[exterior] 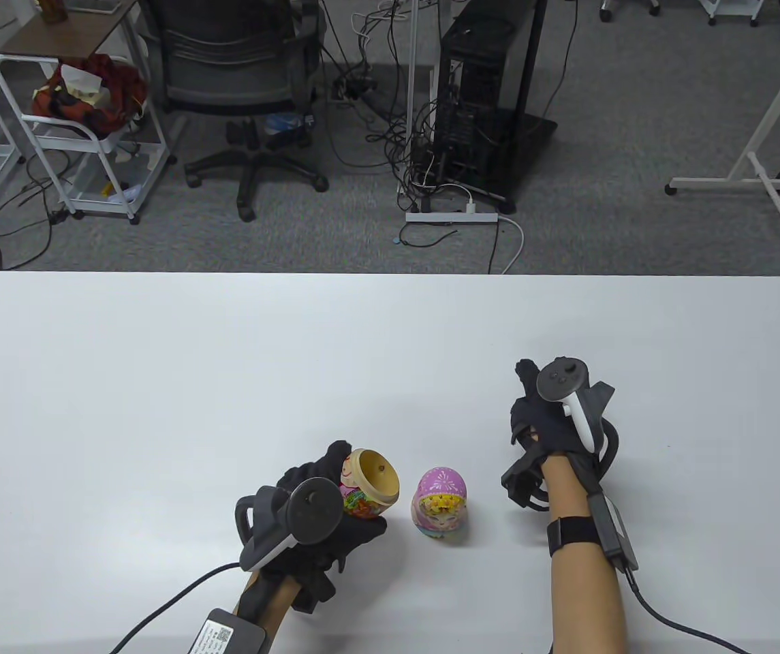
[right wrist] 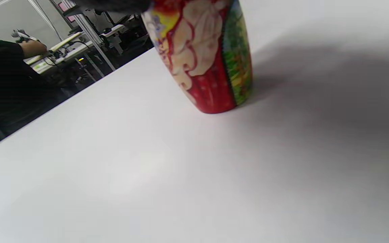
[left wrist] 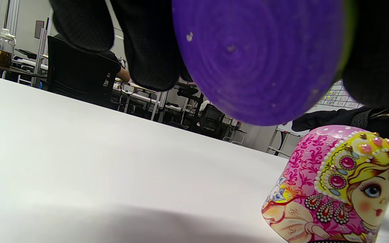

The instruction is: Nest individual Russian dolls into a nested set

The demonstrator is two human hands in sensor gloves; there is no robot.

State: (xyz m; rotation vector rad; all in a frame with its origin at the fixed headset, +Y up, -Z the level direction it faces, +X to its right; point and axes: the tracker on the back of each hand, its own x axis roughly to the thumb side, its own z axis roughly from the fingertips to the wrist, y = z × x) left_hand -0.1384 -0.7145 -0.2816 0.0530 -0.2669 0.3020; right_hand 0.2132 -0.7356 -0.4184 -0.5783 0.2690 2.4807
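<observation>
Surroundings: the white rounded-corner table [exterior: 158, 381] carries only the dolls and the hands. Beyond its far edge, on grey carpet, stand a black office chair [exterior: 240, 82], a black computer tower [exterior: 478, 102] amid loose cables, a white power strip [exterior: 451, 217] and a white wire cart [exterior: 83, 129]. Nothing lies between the two hands except the standing doll piece.

Left hand [exterior: 321, 518]: near the table's front edge, left of centre. Its gloved fingers [exterior: 335, 460] wrap the open wooden doll half [exterior: 369, 485], painted pink, red and green outside, bare pale wood inside. The half is tilted; its round opening faces up and to the right, towards the neighbouring piece. In the left wrist view its flat purple base [left wrist: 258, 60] fills the top of the frame between dark fingers.

Standing piece: the pink-and-lilac domed doll top with a yellow-haired painted face [exterior: 441, 503] rests on the table just right of the held half, apart from it, long axis upright, dome upward, face towards the front edge. The left wrist view shows pearl-dot ornament and a blue eye [left wrist: 336, 185].

Right hand [exterior: 553, 429]: further right and back, well apart from the domed piece. The right wrist view shows a red, green and cream painted doll body [right wrist: 208, 57] upright on the table, its top under the dark glove; whether the fingers grip it or merely rest on it cannot be told.
</observation>
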